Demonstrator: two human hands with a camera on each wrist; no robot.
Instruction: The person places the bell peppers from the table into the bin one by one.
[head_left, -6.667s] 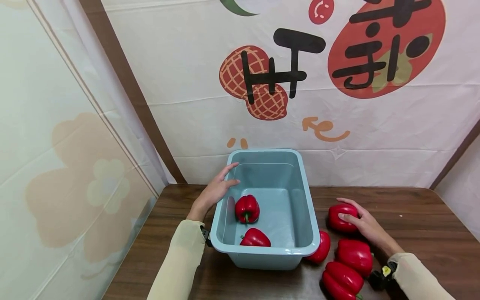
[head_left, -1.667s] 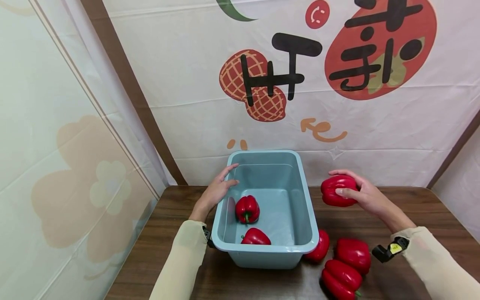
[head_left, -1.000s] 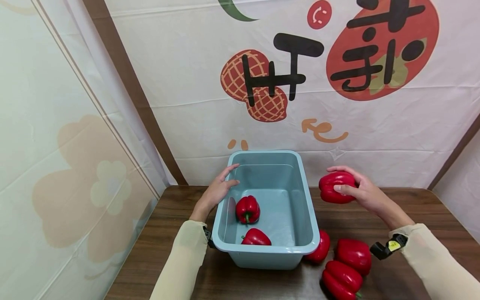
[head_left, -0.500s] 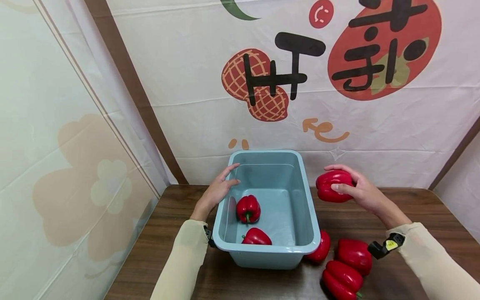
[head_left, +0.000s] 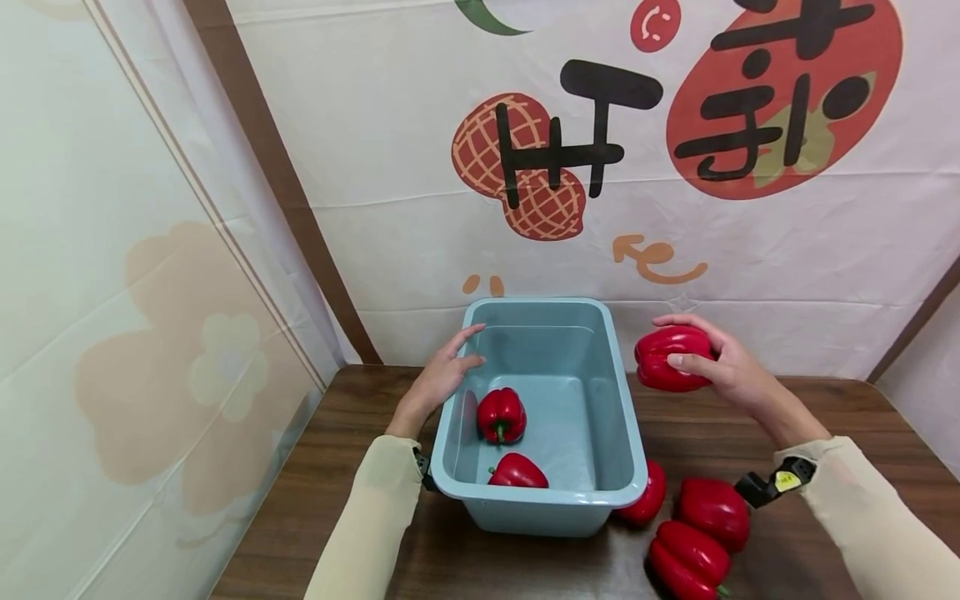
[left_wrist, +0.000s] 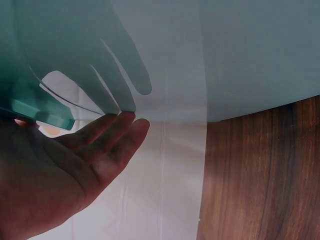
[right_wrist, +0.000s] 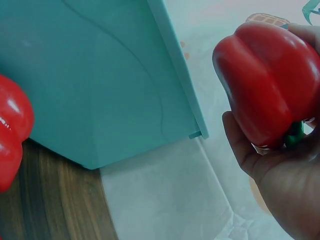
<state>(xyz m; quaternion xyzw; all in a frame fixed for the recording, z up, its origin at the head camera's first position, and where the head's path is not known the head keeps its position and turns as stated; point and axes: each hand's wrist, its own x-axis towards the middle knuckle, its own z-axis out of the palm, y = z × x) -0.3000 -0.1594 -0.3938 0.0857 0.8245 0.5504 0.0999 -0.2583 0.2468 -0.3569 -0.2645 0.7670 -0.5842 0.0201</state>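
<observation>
A light blue plastic tub stands on the table with two red bell peppers inside, one at its left wall and another near the front. My left hand holds the tub's left rim, thumb and index finger over the edge; in the left wrist view the other fingers lie along the outer wall. My right hand grips a red bell pepper in the air, right of the tub. In the right wrist view this pepper shows its green stem towards the palm.
Three more red peppers lie on the brown wooden table: one against the tub's right front corner, two touching each other nearer me. A printed cloth hangs right behind the tub, another along the left.
My right hand has lifted the pepper off the table and moved it slightly left, then a little up. My left hand and the tub stay in place; the head view shifts slightly.
</observation>
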